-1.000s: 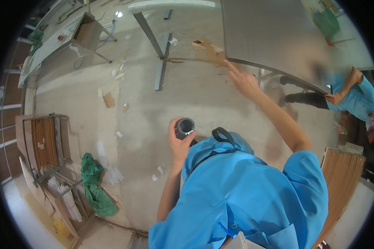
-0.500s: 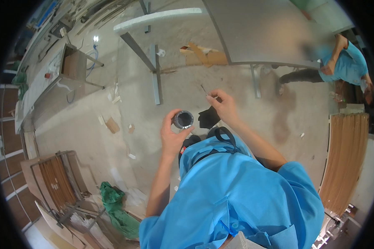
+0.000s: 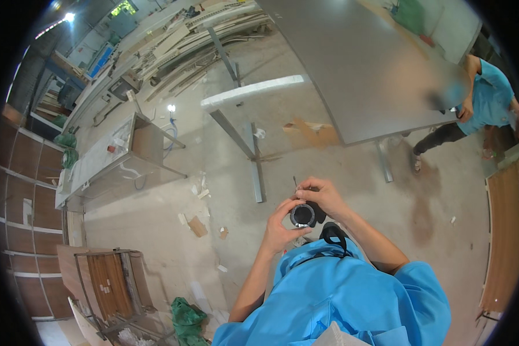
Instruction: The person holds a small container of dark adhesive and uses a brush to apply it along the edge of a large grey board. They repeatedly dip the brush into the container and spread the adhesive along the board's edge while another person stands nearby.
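In front of my blue shirt, my left hand (image 3: 278, 230) is closed round a small round dark container (image 3: 303, 215), thumb and fingers on its sides. Its open mouth faces up, and the inside looks black. Just beyond its rim, my right hand (image 3: 322, 197) pinches a thin, dark-tipped stick-like tool (image 3: 295, 181), which points up and away from me. It is too small to tell exactly what kind it is. The two hands are close together, and the fingers of the right come near or touch those of the left; I cannot tell which.
A large grey panel (image 3: 352, 75) lies on metal-legged supports ahead on the right, where another person in a blue shirt (image 3: 490, 98) stands. A white-topped support (image 3: 254, 92) stands ahead. Left are a workbench (image 3: 106, 158), a rack of brown boards (image 3: 106, 288) and a green bag (image 3: 187, 323).
My right hand with the thin tool has come in beside the container in my left hand. The view has tilted up and swung left, showing more of the far room.
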Demonstrator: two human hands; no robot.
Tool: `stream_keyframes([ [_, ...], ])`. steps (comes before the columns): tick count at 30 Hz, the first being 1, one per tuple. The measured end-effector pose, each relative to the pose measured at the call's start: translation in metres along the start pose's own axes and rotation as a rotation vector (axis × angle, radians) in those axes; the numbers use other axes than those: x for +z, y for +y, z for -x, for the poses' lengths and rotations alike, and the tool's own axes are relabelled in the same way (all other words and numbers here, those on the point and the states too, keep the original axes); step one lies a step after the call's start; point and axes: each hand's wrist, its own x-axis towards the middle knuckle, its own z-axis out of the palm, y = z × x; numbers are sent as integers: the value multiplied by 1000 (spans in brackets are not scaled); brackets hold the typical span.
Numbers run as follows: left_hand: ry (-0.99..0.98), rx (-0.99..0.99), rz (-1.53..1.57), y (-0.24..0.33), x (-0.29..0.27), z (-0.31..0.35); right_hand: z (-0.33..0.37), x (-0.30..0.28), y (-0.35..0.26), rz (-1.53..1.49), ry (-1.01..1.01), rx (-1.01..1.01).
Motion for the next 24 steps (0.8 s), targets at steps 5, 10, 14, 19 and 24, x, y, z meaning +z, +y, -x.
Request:
stream_keyframes([
  [5, -29, -38, 138, 8, -29, 3, -16, 22, 1, -117, -139, 153],
  [10, 41, -72, 300, -2, -66, 15, -43, 53, 4, -287, -245, 326],
  [14, 123, -98, 246, -13, -103, 7, -83, 86, 5, -317, -282, 368],
  [19, 220, -143, 205, -24, -175, -19, -151, 135, 10, -327, -271, 311],
  [24, 280, -144, 142, -24, -256, -57, -237, 183, 1, -300, -158, 246],
])
